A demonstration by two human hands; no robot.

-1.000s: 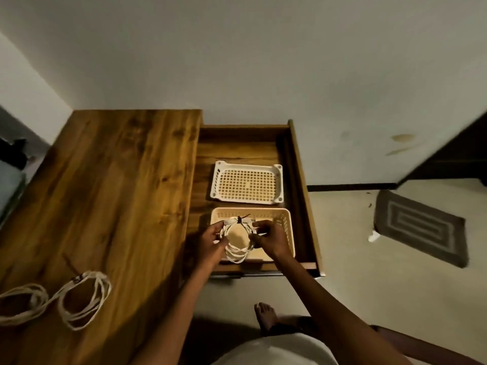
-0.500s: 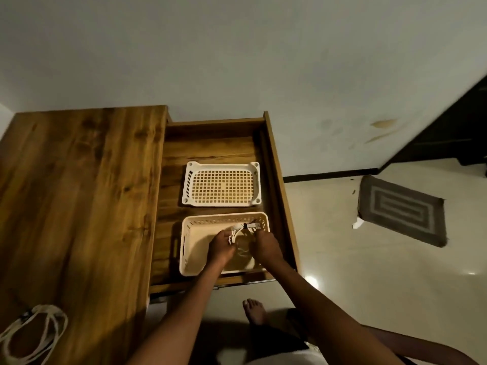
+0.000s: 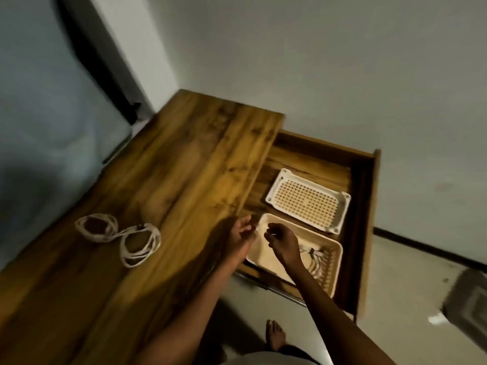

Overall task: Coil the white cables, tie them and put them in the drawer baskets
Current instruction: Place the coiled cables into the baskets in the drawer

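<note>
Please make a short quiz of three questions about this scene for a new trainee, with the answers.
1. True or false: the white basket holds a cable.
2. Where does the tied coil lie: A) on the desk top, B) in the beige basket, C) on the floor?
3. What remains on the desk top?

Key
1. False; it looks empty.
2. B.
3. A loose white cable. The left hand and right hand hold nothing.
</note>
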